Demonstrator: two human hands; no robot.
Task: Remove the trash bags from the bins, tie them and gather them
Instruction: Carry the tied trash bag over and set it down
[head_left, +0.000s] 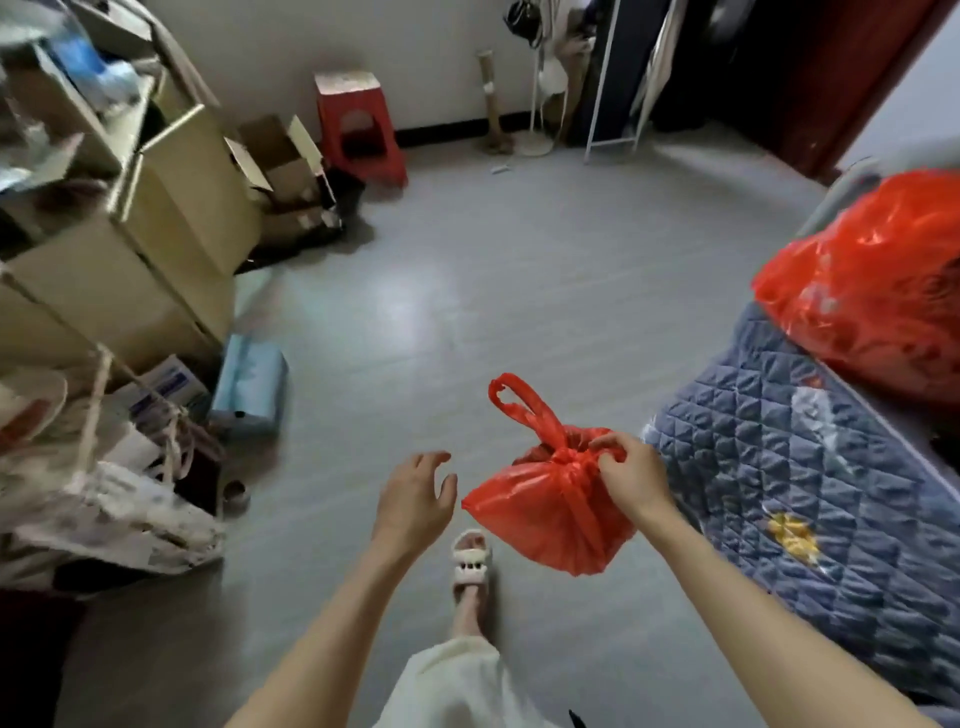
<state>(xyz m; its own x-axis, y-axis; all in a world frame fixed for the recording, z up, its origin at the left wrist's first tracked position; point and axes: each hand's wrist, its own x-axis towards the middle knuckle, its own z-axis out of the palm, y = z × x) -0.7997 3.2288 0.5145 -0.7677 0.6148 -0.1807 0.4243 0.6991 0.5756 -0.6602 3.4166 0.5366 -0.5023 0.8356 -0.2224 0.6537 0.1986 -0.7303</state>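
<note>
Head view: cardboard boxes (156, 218) at nine o'clock, quilted bed (810, 499) at three, grey floor (441, 291). Right hand (631, 475) pinches small red bag (550, 512); left hand (415, 493) loose, empty.

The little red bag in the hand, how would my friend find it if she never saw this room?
Start at the blue quilted bed on the right. Just left of its near corner, over the grey floor, the right hand pinches the knotted neck of the small red bag. It is the red bag hanging in the air with a loop handle sticking up; the bigger red bag lies on the bed.
</note>
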